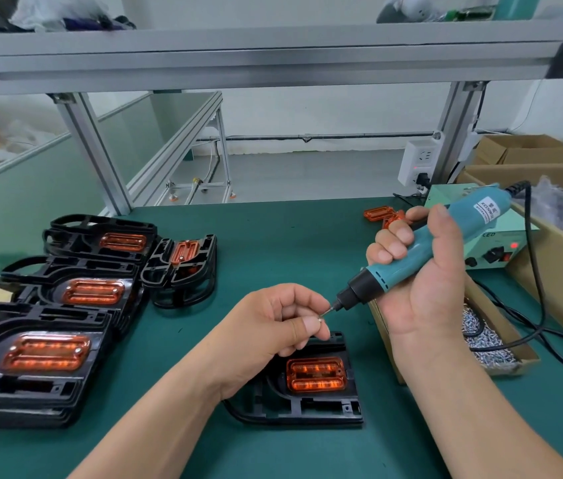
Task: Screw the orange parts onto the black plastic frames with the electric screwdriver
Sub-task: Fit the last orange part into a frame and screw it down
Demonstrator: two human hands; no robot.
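Electric screwdriver (421,257) tip at screw (321,318), above near frame (307,407)
Left hand (273,326) pinches screw, right hand (425,295) grips tool — a poorly seated screw may drop

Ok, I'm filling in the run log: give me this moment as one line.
phase: screw to bit | left hand: pinches screw | right hand: grips electric screwdriver | black frame, orange part: on mat

Assembly workshop: aluminium-framed workbench (273,60), green mat (290,236), screw box (487,337).
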